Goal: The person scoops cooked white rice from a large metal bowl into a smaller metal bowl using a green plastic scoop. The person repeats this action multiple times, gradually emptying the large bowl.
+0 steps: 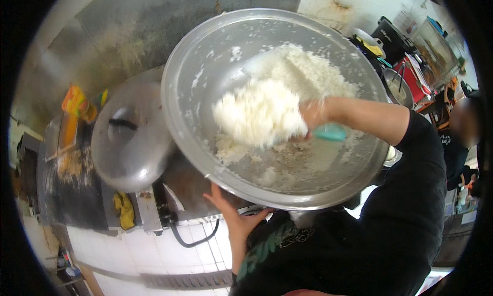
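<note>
A large metal basin (181, 115) fills the middle of the view, with cooked white rice (308, 66) heaped toward its far right side. Inside it, my right hand (314, 113) grips a utensil by its teal handle (330, 132). A blurred clump of rice (258, 113) lies in front of that hand and hides the utensil's other end. Scattered grains cling to the basin's inner wall. At the basin's near-left edge, my left hand (235, 213) has its fingers and thumb spread beside the rim. Whether it grips the rim is hard to see.
Left of the basin lies a domed metal lid (133, 142) with a black handle. A yellow cloth (124, 211) and a yellow-orange packet (79, 103) are on the stove counter (73, 192). Another person (456, 153) stands at far right, near a pan (398, 88).
</note>
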`<action>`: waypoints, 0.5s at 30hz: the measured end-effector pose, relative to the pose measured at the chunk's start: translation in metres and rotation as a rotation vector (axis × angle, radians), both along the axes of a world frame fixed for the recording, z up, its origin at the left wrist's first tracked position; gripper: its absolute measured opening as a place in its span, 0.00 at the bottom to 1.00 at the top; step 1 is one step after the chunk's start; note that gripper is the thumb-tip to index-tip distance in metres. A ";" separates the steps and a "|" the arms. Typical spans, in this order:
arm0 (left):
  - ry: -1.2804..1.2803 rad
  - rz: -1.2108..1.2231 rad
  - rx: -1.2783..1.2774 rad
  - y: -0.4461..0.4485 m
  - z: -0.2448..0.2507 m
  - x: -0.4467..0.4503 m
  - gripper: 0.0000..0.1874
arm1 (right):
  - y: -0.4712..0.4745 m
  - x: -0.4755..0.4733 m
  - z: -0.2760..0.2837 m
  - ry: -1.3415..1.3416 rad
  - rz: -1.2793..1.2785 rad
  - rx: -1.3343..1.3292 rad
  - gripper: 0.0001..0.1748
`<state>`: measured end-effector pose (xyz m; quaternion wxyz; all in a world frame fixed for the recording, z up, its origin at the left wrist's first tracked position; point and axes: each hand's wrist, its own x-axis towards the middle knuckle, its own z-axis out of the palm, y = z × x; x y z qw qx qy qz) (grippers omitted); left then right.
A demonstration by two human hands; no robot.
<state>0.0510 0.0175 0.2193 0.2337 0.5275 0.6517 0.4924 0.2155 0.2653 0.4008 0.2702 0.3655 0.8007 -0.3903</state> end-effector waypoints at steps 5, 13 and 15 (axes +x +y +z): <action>-0.208 0.246 0.278 -0.006 -0.027 -0.019 0.63 | -0.013 0.116 0.112 0.081 -0.574 0.258 0.21; 0.020 0.475 0.204 -0.031 -0.042 -0.071 0.44 | -0.087 0.373 0.057 0.198 -0.938 1.609 0.34; 0.020 0.501 0.245 -0.026 -0.035 -0.066 0.38 | -0.097 0.389 0.000 -0.152 -0.918 1.709 0.38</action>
